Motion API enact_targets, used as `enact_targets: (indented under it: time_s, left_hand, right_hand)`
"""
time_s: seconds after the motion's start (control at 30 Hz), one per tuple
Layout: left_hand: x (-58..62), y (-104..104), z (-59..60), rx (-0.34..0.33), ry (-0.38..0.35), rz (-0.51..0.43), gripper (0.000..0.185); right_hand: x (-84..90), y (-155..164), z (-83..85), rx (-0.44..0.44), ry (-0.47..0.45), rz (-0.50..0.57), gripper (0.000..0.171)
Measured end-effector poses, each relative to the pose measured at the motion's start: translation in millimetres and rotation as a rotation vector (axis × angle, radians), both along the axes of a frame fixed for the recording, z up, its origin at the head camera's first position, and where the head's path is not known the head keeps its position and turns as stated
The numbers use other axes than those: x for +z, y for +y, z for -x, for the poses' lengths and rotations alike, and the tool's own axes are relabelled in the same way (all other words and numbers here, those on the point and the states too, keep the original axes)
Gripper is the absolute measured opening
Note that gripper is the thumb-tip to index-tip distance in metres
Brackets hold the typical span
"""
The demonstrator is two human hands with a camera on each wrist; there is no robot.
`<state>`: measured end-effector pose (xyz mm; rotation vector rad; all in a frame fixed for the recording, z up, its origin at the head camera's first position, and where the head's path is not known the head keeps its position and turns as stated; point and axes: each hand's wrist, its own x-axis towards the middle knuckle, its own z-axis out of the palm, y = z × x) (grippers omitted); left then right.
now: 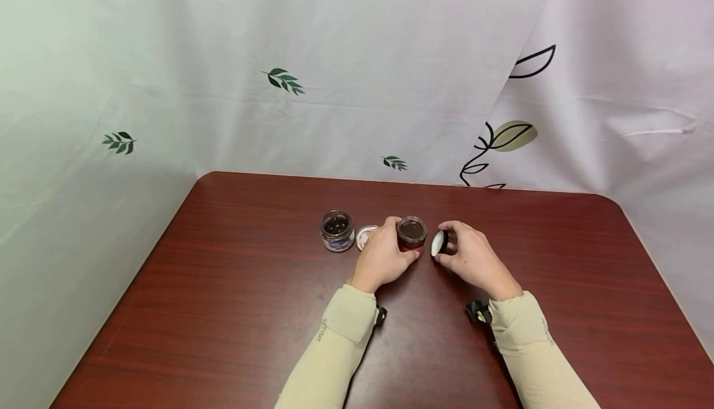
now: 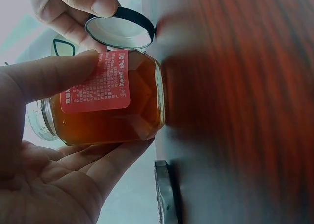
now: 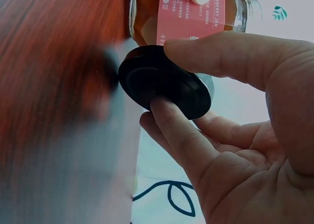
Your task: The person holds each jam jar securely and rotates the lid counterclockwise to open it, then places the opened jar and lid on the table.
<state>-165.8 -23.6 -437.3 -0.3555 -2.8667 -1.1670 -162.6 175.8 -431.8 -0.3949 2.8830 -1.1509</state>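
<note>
An open glass jam jar with amber contents and a red label stands upright on the table. My left hand grips it, thumb on the label and fingers round the far side. Just right of the jar, my right hand holds a black lid on edge between thumb and fingers. The lid's white inside faces the jar, and its lower rim is at or very near the tabletop. In the left wrist view the lid appears close beside the jar.
A second open jar with dark contents stands to the left. Between it and my left hand lies another lid, partly hidden by the hand. The reddish-brown table ends at the back against a white curtain with leaf prints.
</note>
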Motion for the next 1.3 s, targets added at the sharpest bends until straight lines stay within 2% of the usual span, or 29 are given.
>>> enact_targets:
  time_s: [0.6,1.3]
  left_hand:
    - [0.3,2.4,2.2,0.013,-0.021,-0.012,0.065]
    - [0.4,3.4,3.7,0.028,-0.042,-0.008,0.067]
  right_hand:
    - [3.1,3.1,1.0,0.013,0.048,-0.116,0.058]
    - [-0.9,2.6,-0.3,0.026,0.05,-0.176,0.058]
